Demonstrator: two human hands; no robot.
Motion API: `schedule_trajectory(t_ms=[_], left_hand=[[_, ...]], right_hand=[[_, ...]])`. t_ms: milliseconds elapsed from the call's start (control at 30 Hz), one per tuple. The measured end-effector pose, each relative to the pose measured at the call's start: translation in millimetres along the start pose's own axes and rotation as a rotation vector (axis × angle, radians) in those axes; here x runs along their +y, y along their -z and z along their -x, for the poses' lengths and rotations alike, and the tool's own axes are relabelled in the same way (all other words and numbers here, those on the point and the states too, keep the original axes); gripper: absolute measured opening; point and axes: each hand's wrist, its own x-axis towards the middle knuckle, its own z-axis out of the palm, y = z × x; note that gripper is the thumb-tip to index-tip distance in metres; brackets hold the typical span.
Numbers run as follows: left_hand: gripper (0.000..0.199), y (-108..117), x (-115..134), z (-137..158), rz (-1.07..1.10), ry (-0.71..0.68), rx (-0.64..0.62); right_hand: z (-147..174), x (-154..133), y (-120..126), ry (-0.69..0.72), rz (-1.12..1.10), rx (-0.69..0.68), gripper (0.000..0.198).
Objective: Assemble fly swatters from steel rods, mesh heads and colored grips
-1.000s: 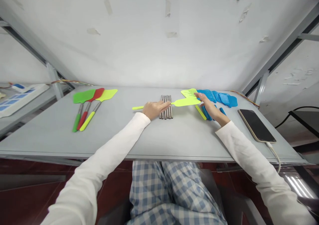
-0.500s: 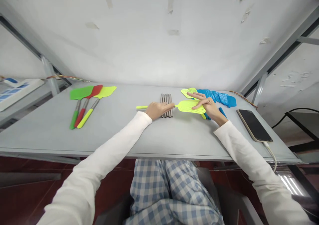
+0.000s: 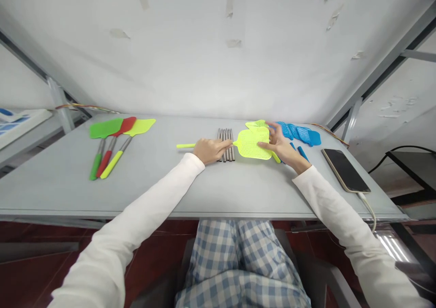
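Note:
A yellow fly swatter (image 3: 251, 143) is held above the table, its perforated head turned broadly toward me. My left hand (image 3: 209, 151) is closed around its shaft, with the yellow handle end sticking out to the left. At the head's right edge, my right hand (image 3: 283, 148) has its thumb on the front face and other fingers around the far edge. Below and behind the left fingers lie several metal rods (image 3: 230, 154) side by side. Behind the right hand are another yellow swatter head (image 3: 256, 124) and blue swatter heads (image 3: 299, 133), partly hidden.
Assembled green (image 3: 105, 128), red (image 3: 127, 125) and yellow swatters (image 3: 143, 126) lie fanned at the left of the grey table (image 3: 153, 194). A phone (image 3: 345, 169) with a white cable is at the right. Blue handles (image 3: 302, 153) lie near my right wrist. A wall rises behind the table.
The held swatter's head has rotated to face me more fully. My right hand has shifted from fingers spread across the head to its right edge, thumb in front.

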Motion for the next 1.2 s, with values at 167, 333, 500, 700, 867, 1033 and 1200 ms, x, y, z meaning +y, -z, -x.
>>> schedule_trajectory(t_ms=[167, 333, 500, 700, 867, 1033, 1200], left_hand=[[0.04, 3, 3, -2, 0.042, 0.053, -0.068], [0.039, 3, -1, -2, 0.129, 0.13, -0.032], [0.03, 9, 11, -6, 0.393, 0.047, -0.052], [0.022, 52, 63, -19, 0.966, 0.158, -0.239], [0.023, 89, 88, -30, 1.412, 0.42, -0.373], [0.024, 101, 88, -33, 1.638, 0.674, -0.426], [0.023, 102, 83, -15, 1.769, 0.797, -0.444]], right_hand=[[-3, 1, 10, 0.224, 0.074, 0.033, 0.013], [1, -8, 14, 0.363, 0.156, -0.027, 0.003], [-4, -4, 4, 0.365, 0.175, 0.093, 0.033], [-14, -14, 0, 0.365, 0.312, 0.537, 0.05], [-45, -45, 12, 0.345, 0.554, 0.6, 0.057], [-80, -46, 12, 0.275, 0.639, 0.554, 0.06], [-99, -36, 4, 0.241, 0.66, 0.505, 0.063]])
